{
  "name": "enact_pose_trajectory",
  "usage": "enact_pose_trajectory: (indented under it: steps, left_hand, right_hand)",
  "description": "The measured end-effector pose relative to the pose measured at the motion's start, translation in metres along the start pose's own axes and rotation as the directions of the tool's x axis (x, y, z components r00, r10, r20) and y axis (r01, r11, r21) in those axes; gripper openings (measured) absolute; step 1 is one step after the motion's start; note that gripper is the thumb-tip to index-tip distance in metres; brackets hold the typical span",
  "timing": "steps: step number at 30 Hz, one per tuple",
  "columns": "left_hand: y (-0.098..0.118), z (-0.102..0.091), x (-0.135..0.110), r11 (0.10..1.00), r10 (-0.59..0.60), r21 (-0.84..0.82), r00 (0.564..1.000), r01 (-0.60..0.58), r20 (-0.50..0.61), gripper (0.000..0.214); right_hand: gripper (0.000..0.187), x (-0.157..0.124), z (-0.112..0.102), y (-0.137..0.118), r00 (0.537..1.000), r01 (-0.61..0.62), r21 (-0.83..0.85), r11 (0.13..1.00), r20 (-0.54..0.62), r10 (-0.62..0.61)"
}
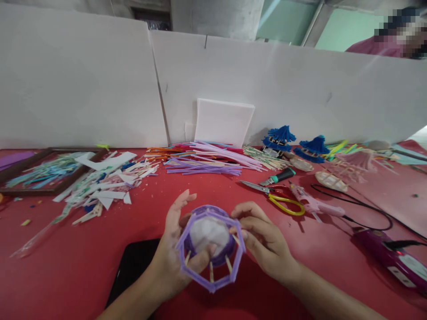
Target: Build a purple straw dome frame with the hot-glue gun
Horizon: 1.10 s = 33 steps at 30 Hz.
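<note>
A purple pipe-cleaner craft piece (213, 284) is held up in front of me, with a many-sided ring at the near end, short wooden sticks and a whitish round middle ringed in darker purple. My left hand (180, 249) grips it from the left, thumb inside the ring against the whitish middle, some fingers stretched out behind. My right hand (263, 240) is closed at the right side of the ring, thumb and fingertips pinching its edge near one stick. Any small thing between those fingertips is hidden.
Purple pipe cleaners (203, 166), scissors (287, 204), a green-black cutter (278, 177), a pink glue gun (315, 204) and its cable lie beyond my hands. Blue craft pieces (278, 140) stand behind. Paper scraps (113, 186) and a wooden frame (50, 193) are left; a dark tablet-like slab (130, 266) lies near.
</note>
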<state>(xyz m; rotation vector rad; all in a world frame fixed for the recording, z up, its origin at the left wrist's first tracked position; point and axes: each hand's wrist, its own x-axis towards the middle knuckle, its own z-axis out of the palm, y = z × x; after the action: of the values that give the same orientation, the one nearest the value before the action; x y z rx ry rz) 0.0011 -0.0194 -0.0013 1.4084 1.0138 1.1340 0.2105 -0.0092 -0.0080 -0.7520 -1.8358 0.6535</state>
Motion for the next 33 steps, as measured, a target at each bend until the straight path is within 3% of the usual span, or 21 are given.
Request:
enact_pose_trajectory:
  steps: [3,8,12,17,20,23,26,29,33]
  left_hand:
    - [-0.003,-0.002,0.005,0.998,0.018,0.067,0.994,-0.011,-0.110,0.070]
    - [-0.009,0.000,0.010,0.979,-0.185,-0.105,0.979,0.176,-0.081,0.053]
    - [-0.011,0.005,0.011,0.950,-0.266,-0.191,0.961,0.248,-0.076,0.052]
    - [-0.012,-0.003,0.009,0.920,-0.287,-0.281,0.958,0.273,-0.009,0.068]
    - [-0.011,-0.010,0.009,0.921,-0.235,-0.331,0.970,0.206,-0.052,0.077]
    - [-0.008,-0.012,0.008,0.989,0.040,-0.132,0.977,-0.069,-0.208,0.056]
    - [-0.004,-0.008,0.003,0.926,0.274,0.304,0.952,-0.224,-0.133,0.031]
    - [-0.001,-0.003,0.000,0.759,0.323,0.603,0.946,-0.246,-0.020,0.023]
    - [-0.002,-0.004,0.002,0.622,0.352,0.718,0.931,-0.312,0.100,0.014]
  right_hand:
    - [0.013,0.003,0.000,0.000,0.998,0.040,-0.001,0.999,0.051,-0.040]
    - [0.021,0.002,0.004,-0.003,0.996,0.061,-0.041,0.997,0.066,-0.058]
    - [0.014,0.000,0.010,-0.004,0.998,0.042,-0.067,0.997,0.053,-0.039]
    - [0.008,-0.001,0.013,-0.005,0.993,-0.028,-0.126,0.992,-0.115,0.013]
    - [0.008,-0.001,0.012,-0.004,0.984,-0.059,-0.198,0.979,-0.177,0.024]
    - [0.008,0.000,0.012,-0.001,0.984,-0.065,-0.244,0.968,-0.178,0.021]
    - [0.010,-0.002,0.017,0.004,0.992,-0.071,-0.242,0.968,-0.122,0.042]
    - [0.013,-0.007,0.024,0.011,0.995,-0.097,-0.230,0.968,-0.052,0.087]
    - [0.013,-0.011,0.027,0.015,0.986,-0.130,-0.220,0.967,0.073,0.150]
